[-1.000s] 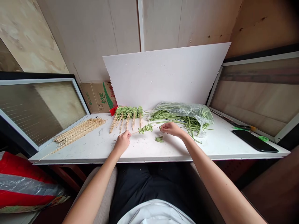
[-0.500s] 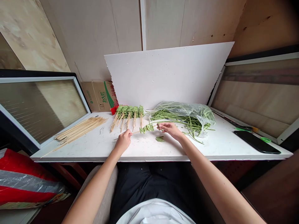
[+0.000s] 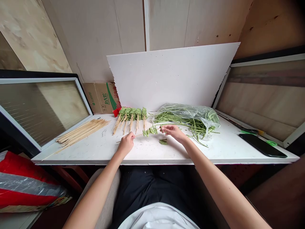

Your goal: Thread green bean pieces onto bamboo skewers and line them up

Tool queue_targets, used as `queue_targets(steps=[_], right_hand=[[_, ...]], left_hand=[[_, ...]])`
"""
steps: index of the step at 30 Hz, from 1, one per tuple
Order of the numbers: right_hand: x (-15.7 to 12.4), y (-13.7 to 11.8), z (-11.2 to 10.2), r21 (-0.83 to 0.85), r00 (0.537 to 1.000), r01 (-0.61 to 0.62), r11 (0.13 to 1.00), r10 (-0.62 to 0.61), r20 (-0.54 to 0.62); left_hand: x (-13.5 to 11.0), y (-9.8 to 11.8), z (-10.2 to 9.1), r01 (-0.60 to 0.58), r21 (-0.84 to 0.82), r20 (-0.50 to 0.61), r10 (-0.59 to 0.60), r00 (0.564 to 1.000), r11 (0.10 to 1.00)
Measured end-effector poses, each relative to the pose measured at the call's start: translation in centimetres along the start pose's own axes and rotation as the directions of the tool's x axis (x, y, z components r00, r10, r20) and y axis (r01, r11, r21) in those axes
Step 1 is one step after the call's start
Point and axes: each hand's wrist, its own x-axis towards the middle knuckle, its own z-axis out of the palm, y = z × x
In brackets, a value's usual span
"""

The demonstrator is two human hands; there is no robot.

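My left hand (image 3: 126, 143) is closed on the blunt end of a bamboo skewer (image 3: 138, 135) that carries several cut green bean pieces (image 3: 149, 130). At the skewer's pointed end, my right hand (image 3: 172, 131) pinches a short green bean piece (image 3: 161, 128). A few more cut bean pieces (image 3: 163, 142) lie on the white table (image 3: 224, 149) just below my right hand. A row of finished bean skewers (image 3: 130, 115) lies behind my left hand.
A clear plastic bag of long green beans (image 3: 190, 118) lies behind my right hand. Bare bamboo skewers (image 3: 79, 133) are piled at the left. A black phone (image 3: 262, 145) and scissors (image 3: 252, 131) lie at the right. A white board (image 3: 171, 76) and a cardboard box (image 3: 101, 98) stand at the back.
My right hand has moved a little left, bringing the bean piece up to the skewer's tip. The left hand has stayed where it was.
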Motion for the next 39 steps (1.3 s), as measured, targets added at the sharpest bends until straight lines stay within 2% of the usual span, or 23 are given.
queue_targets(steps=[14,31,36,39], right_hand=[[-0.3,-0.5,0.1,-0.014,0.999,0.019,1.0,-0.02,-0.034],[-0.9,-0.9,0.6,-0.091,1.0,0.023,0.996,-0.024,-0.008],[-0.7,-0.7,0.7,-0.069,1.0,0.022,0.997,-0.022,0.0],[-0.4,-0.6,0.8,-0.056,0.999,0.032,0.998,-0.034,-0.037]], left_hand=[[0.0,0.2,-0.2,0.018,0.014,0.004,-0.018,1.0,1.0],[0.0,0.1,-0.3,-0.023,0.02,0.032,0.022,0.999,1.0],[0.1,0.3,-0.4,0.01,-0.001,0.015,-0.01,1.0,1.0],[0.2,0.4,-0.4,0.019,-0.014,0.013,-0.019,1.0,1.0]])
